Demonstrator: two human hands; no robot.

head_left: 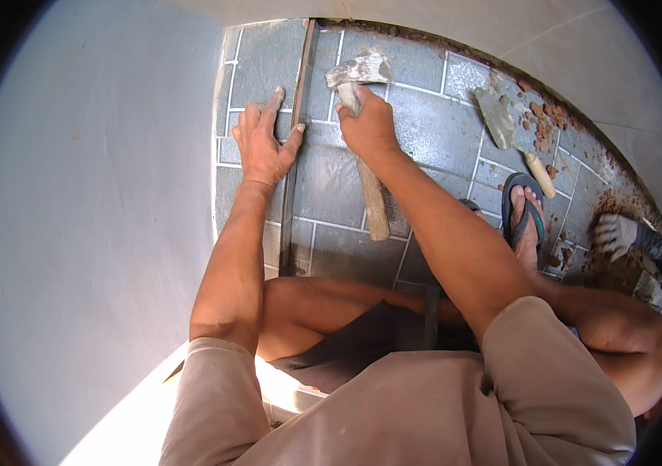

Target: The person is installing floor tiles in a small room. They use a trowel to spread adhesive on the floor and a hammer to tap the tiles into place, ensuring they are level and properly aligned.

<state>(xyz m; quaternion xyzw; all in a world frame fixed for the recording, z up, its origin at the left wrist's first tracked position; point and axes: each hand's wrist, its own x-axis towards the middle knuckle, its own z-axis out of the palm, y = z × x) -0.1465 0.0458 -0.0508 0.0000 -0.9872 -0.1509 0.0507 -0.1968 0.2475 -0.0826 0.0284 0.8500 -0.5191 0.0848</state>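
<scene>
My left hand [262,147] lies spread on the grey floor tiles [272,58] beside the wall. Its thumb touches a long, narrow straightedge bar [297,124] that runs from the far edge toward me. To the right of the bar, my right hand [370,124] is closed round the wooden handle of a hammer [373,206], close under the head. The pale, mortar-smeared hammer head [359,68] points away from me, over the tiles. The handle's loose end slants back toward my knees.
A trowel [498,120] with a wooden handle lies at the right, next to reddish-brown crumbs of dirt [540,124]. My sandalled foot [523,210] stands nearby. Another person's gloved hand [616,235] rests at the far right. A grey wall [98,155] rises on the left.
</scene>
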